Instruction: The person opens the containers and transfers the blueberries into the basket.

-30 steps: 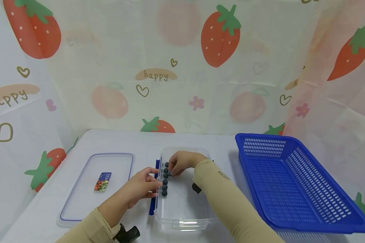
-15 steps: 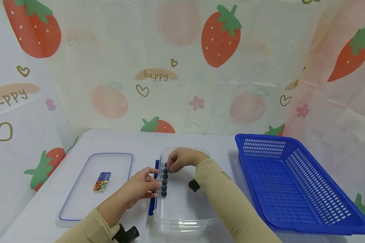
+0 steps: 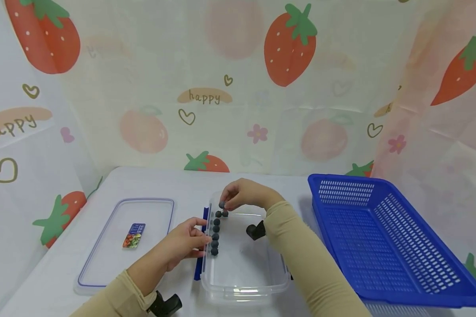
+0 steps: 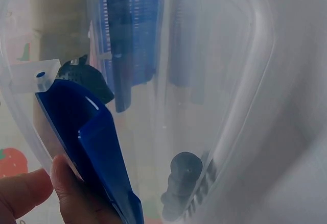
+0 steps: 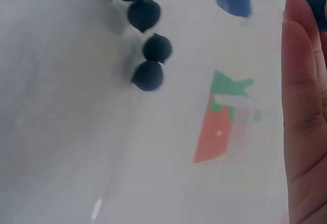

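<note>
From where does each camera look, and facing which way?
Head: worn there, looks forward and down at the clear box; sleeves, left grip, right grip.
Left wrist: worn there, faces box's blue latch; left fingers show.
Right wrist: worn there, faces dark balls; right fingers show.
Head and right wrist share the held ball.

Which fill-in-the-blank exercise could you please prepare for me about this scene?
1. The ____ hand pinches a blueberry.
2. The perforated plastic basket is coloured ____.
3. In the head view, the clear lid lies to the ____ of the clear plastic box.

Missing words: right; blue; left.
</note>
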`<control>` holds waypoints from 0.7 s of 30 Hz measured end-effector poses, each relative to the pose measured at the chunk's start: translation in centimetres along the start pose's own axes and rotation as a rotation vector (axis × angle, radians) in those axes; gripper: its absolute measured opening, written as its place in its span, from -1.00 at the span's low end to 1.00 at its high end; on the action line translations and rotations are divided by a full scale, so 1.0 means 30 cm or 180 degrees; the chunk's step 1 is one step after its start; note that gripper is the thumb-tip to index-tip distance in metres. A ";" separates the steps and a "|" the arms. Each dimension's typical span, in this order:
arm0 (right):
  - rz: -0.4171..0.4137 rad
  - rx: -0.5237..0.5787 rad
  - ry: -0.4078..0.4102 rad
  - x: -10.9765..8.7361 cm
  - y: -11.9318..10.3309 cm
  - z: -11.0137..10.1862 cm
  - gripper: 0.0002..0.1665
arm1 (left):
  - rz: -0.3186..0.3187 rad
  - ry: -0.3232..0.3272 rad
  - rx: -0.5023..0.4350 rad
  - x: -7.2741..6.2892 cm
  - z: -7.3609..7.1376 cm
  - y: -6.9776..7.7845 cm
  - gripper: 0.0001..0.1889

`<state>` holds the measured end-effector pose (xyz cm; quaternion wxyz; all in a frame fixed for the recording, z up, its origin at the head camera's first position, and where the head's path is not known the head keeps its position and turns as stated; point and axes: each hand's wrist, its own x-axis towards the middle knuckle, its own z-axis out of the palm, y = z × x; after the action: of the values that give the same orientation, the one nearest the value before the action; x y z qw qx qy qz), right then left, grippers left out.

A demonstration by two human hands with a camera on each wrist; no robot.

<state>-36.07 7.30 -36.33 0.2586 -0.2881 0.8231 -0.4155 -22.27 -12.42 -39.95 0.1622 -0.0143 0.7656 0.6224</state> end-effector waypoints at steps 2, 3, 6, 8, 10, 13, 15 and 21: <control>-0.0019 0.0018 0.0030 -0.015 -0.008 -0.020 -0.88 | -0.0002 -0.0003 0.0004 -0.002 0.000 0.003 -0.49; -0.0043 0.0039 0.0050 -0.024 -0.012 -0.032 -0.88 | -0.0003 0.0000 0.0001 -0.002 0.000 0.005 -0.49; -0.0119 0.0061 0.0122 -0.055 -0.027 -0.076 -0.88 | -0.0001 0.0014 -0.0016 0.000 0.002 0.004 -0.49; -0.0175 0.0044 0.0176 -0.084 -0.041 -0.109 -0.87 | 0.0013 0.0030 -0.0021 0.002 0.003 0.001 -0.49; -0.0229 0.0026 0.0235 -0.115 -0.051 -0.143 -0.86 | 0.0016 0.0043 -0.0027 0.004 0.004 0.000 -0.49; -0.0291 0.0015 0.0333 -0.165 -0.060 -0.193 -0.84 | 0.0032 0.0047 -0.0014 0.002 0.004 0.000 -0.49; -0.0321 0.0036 0.0406 -0.194 -0.058 -0.226 -0.82 | 0.0043 0.0044 -0.0002 0.000 0.005 0.000 -0.48; -0.0376 0.0083 0.0639 -0.292 -0.046 -0.318 -0.77 | 0.0056 0.0056 0.0018 -0.002 0.007 -0.001 -0.49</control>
<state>-35.93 17.79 -28.58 0.1538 -0.2897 0.8209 -0.4674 -22.16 -12.24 -39.99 0.1500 -0.0126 0.7688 0.6215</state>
